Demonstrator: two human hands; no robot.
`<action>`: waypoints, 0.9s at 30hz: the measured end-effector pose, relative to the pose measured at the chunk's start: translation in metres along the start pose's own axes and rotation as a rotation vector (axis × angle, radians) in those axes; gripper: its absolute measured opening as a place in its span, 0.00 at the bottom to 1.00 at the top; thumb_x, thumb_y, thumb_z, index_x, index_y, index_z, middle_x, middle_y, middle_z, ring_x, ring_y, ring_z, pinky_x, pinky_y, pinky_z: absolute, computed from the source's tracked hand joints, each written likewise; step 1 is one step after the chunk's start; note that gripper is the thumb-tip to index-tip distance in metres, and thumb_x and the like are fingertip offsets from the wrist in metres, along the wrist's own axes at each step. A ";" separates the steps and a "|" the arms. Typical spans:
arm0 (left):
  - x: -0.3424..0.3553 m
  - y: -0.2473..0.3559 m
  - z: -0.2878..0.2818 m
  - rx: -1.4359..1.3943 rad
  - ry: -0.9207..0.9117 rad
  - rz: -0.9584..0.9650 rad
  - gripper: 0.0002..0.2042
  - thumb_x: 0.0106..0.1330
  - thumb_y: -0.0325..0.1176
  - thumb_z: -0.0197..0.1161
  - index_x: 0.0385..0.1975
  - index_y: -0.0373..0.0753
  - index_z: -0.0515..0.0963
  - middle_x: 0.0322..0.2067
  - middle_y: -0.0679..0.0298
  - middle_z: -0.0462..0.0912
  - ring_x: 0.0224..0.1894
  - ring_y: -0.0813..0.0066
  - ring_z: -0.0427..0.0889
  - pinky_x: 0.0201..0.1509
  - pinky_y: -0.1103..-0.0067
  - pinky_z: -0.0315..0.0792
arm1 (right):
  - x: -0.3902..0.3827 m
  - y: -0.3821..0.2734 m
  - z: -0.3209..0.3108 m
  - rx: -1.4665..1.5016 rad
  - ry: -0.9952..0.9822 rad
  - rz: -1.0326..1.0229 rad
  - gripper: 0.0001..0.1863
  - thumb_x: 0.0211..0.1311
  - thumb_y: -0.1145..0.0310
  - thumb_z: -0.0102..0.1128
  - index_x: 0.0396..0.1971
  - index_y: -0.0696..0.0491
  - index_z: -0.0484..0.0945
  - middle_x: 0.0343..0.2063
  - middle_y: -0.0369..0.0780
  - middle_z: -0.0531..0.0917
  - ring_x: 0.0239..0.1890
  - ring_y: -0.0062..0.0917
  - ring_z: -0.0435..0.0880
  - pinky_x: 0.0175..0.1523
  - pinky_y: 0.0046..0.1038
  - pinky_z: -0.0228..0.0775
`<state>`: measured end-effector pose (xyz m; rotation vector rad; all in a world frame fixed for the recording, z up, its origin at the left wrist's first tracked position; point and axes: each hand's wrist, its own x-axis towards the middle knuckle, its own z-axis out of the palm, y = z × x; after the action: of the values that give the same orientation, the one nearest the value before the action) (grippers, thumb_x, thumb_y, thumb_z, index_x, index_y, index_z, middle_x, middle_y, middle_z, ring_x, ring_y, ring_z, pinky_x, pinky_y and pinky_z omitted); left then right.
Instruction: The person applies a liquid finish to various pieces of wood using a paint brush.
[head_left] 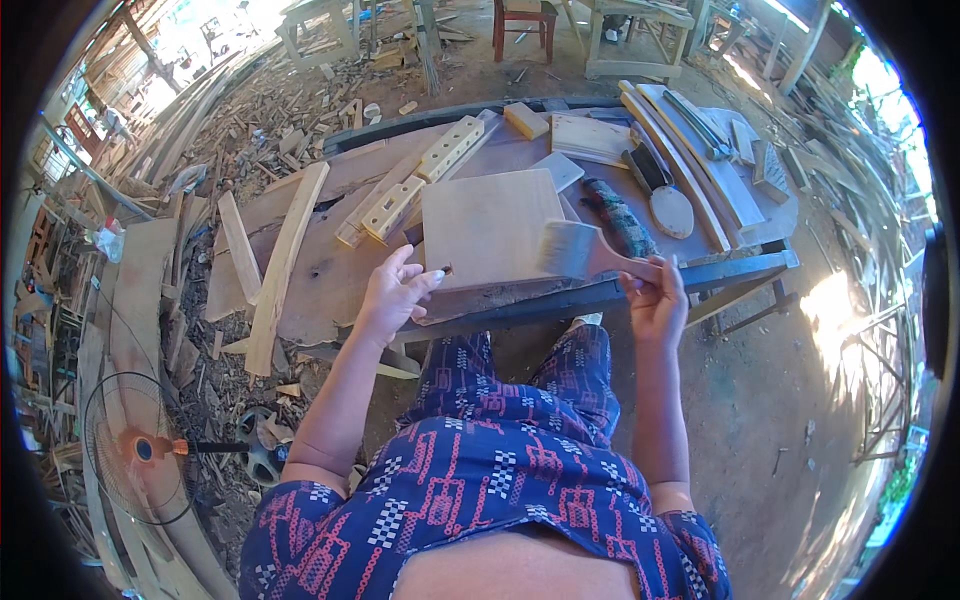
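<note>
In my right hand point(657, 303) is a wide flat brush point(590, 252), gripped by its handle. Its pale bristles point left, over the right edge of a square light-wood box or thick panel point(490, 225). My left hand point(398, 295) is at the near left corner of this wood, fingers apart. One fingertip is beside a small dark brown thing point(447, 269) at the wood's edge; I cannot make out what it is or whether the finger touches it.
The workbench point(300, 270) carries yellowish wooden pieces with round holes point(450, 148), a wooden-handled tool point(670, 210), a dark mottled long object point(618, 215) and long strips point(680, 160). A fan point(140, 448) stands at left; offcuts litter the ground.
</note>
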<state>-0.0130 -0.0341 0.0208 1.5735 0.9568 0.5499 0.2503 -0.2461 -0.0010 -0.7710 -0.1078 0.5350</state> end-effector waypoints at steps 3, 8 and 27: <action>0.000 0.001 -0.004 -0.171 -0.108 -0.096 0.38 0.56 0.38 0.63 0.60 0.26 0.49 0.42 0.48 0.73 0.31 0.70 0.79 0.29 0.83 0.76 | 0.009 0.025 0.007 0.028 -0.087 0.040 0.13 0.65 0.61 0.48 0.34 0.58 0.72 0.29 0.45 0.80 0.23 0.25 0.78 0.33 0.25 0.73; -0.001 -0.004 0.000 -0.400 -0.071 -0.115 0.38 0.56 0.38 0.62 0.60 0.26 0.48 0.40 0.52 0.75 0.29 0.70 0.79 0.28 0.79 0.76 | 0.010 0.048 0.028 -0.028 -0.116 0.102 0.13 0.64 0.62 0.49 0.33 0.57 0.72 0.27 0.42 0.80 0.23 0.24 0.79 0.33 0.22 0.71; 0.073 -0.022 0.017 -0.727 -0.248 -0.204 0.17 0.66 0.41 0.49 0.46 0.34 0.69 0.36 0.60 0.78 0.33 0.72 0.81 0.32 0.79 0.78 | 0.018 0.018 0.047 -0.285 -0.088 -0.078 0.10 0.60 0.65 0.55 0.32 0.58 0.74 0.28 0.43 0.80 0.23 0.25 0.80 0.29 0.24 0.76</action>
<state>0.0344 0.0159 -0.0149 0.8548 0.6154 0.4716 0.2448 -0.1970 0.0188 -1.0161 -0.2993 0.4844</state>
